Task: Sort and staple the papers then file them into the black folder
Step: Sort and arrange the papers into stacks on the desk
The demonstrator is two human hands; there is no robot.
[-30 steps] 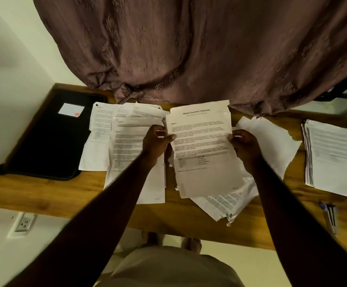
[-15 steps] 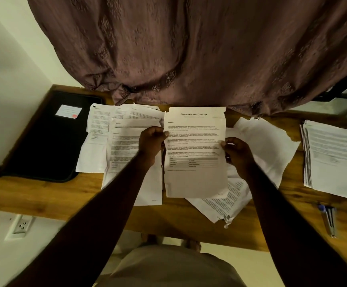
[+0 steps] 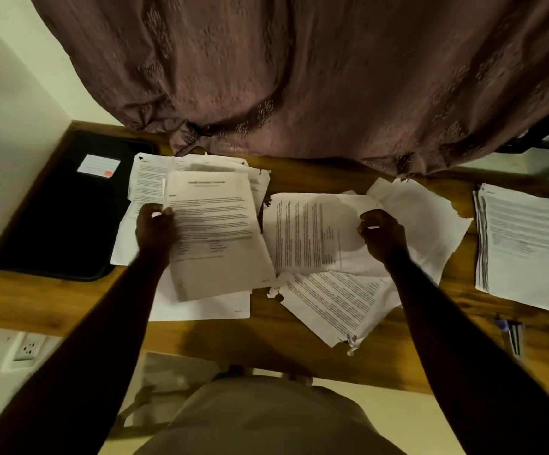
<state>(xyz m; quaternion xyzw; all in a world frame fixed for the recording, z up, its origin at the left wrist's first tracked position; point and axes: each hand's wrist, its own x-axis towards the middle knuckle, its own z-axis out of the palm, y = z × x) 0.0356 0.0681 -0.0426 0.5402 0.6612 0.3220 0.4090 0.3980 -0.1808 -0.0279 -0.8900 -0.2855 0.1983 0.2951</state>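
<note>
Left hand pinches a sheet; right hand curled, grip unclear.
Folder at 9 o'clock, stack at 3, curtain overhanging at 12.

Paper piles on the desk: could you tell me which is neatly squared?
The stack at the far right; the middle pile and left pile lie fanned, askew.

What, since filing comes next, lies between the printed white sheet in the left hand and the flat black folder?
Nothing raised: the left hand holds the printed white sheet above loose white papers beside the flat black folder.
</note>
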